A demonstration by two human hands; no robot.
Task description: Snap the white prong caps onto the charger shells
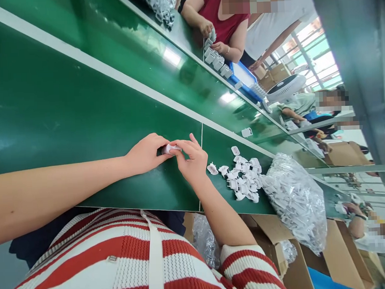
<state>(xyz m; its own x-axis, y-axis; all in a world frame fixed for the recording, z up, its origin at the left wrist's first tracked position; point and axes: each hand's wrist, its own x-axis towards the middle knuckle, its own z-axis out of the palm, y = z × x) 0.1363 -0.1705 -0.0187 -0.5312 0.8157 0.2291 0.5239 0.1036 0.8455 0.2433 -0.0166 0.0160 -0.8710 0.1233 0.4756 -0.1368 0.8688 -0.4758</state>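
Observation:
Over the green tabletop, a small white plastic part sits pinched between the fingertips of both my hands. My left hand grips its left end with thumb and forefinger. From the other side, my right hand closes its thumb and fingers on it, with one finger raised. Much of the part is covered by my fingers. Just right of my right hand lies a loose pile of white plastic pieces, several apart from the heap, among them a flat oval piece.
A clear bag full of white parts leans over the table's right edge. Open cardboard boxes stand below it. Beyond the white rail, one white piece lies on the green belt. Across it, a co-worker in red handles grey-white parts beside a blue tray.

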